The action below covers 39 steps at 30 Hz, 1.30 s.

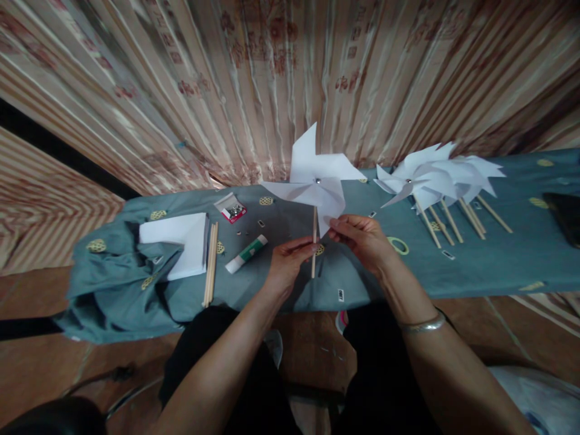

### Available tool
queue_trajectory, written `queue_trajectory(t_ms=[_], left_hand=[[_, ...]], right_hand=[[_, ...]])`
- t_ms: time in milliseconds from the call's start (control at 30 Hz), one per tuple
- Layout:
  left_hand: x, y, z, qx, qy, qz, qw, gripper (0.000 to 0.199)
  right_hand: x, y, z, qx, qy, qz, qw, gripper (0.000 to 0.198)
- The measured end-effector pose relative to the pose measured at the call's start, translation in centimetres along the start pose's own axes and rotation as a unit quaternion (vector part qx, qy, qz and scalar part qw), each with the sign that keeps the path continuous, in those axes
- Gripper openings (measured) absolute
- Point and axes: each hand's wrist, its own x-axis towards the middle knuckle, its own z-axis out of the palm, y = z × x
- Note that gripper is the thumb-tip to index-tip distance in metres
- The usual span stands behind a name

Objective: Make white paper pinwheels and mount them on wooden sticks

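Note:
A white paper pinwheel (312, 172) stands upright in front of me, with a silver pin at its centre and a wooden stick (314, 257) below. My left hand (290, 260) is closed round that stick, thumb and fingers pinching it under the blades. My right hand (362, 238) pinches the tip of the lowest paper blade between thumb and fingers. To the right lie several finished-looking pinwheels (435, 175), their blades overlapping and their sticks pointing toward me. A glue stick (247, 254) with a green label lies left of my left hand.
Left on the blue-green cloth (362, 278) are stacked white paper (194, 260), several loose sticks (211, 266) and a small open box of pins (231, 208). A roll of tape (398, 245) lies right of my right hand. A dark object (564, 214) sits far right; a curtain (281, 90) hangs behind.

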Motion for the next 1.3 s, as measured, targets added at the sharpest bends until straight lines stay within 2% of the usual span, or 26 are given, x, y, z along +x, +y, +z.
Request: queue_trajectory(t_ms=[333,467,567,633,767,833,900,1033,1300], left_hand=[[0.0,0.0,0.1,-0.014,0.001,-0.003,1.0,0.03],[0.1,0.0,-0.1,-0.003,0.004,0.001,1.0,0.03],[0.1,-0.2,-0.2,-0.002,-0.001,0.004,1.0,0.031],[0.1,-0.3,-0.2,-0.002,-0.004,0.002,1.0,0.03],[-0.1,-0.5,-0.2,0.008,-0.017,-0.007,1.0,0.027],[-0.2,-0.5,-0.1,0.019,-0.035,-0.015,0.999,0.027],[-0.4,-0.5,-0.1,0.03,-0.052,-0.025,0.998,0.028],[-0.5,-0.5,0.0,0.031,-0.072,-0.042,0.996,0.029],[-0.3,-0.5,-0.2,0.038,-0.061,-0.035,0.997,0.028]], right_hand=[[0.0,0.6,0.7,-0.042,-0.014,-0.035,0.998,0.04],[0.2,0.5,-0.1,-0.081,0.009,-0.053,0.995,0.043],[0.5,0.2,-1.6,-0.081,0.065,-0.075,0.992,0.044],[0.9,-0.1,-2.8,-0.069,0.128,-0.115,0.983,0.04],[2.0,-0.6,-5.2,-0.074,0.257,-0.226,0.937,0.027],[2.6,-0.8,-6.0,-0.085,0.292,-0.26,0.916,0.022],[3.2,-0.8,-6.5,-0.091,0.297,-0.265,0.913,0.023],[3.7,-0.7,-6.8,-0.088,0.275,-0.235,0.928,0.024],[3.6,-0.5,-6.3,-0.023,0.25,-0.207,0.945,0.021]])
